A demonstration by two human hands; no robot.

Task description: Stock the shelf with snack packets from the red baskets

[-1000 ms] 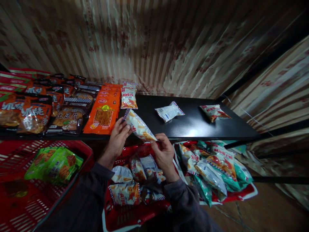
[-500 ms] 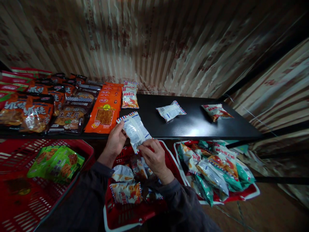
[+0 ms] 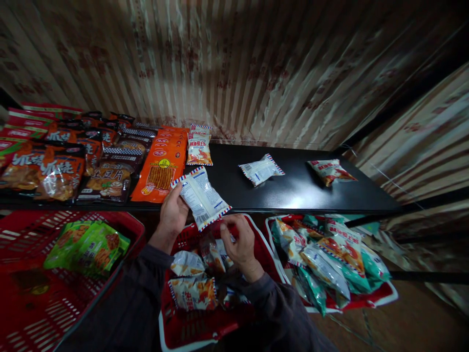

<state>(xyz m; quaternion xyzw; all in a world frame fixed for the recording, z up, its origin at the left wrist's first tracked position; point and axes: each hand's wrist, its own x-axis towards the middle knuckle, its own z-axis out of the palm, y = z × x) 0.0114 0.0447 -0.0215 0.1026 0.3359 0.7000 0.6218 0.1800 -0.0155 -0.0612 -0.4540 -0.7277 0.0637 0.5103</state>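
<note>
By the fingers of the left hand (image 3: pixel 173 212), a snack bag (image 3: pixel 202 199) is held, printed back showing, at the near edge of the shelf (image 3: pixel 234 193); nothing is visibly gripped by the loosely curled right hand (image 3: pixel 241 244). Similar bags (image 3: pixel 200 149) are set beside the orange packets (image 3: pixel 160 168), two (image 3: pixel 261 170) are scattered farther right, and more are left in the near baskets (image 3: pixel 185 330).

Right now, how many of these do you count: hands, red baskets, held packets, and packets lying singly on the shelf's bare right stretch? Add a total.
Hands: 2 (left hand, right hand)
Red baskets: 3
Held packet: 1
Single packets on the shelf: 2
Total: 8
</note>
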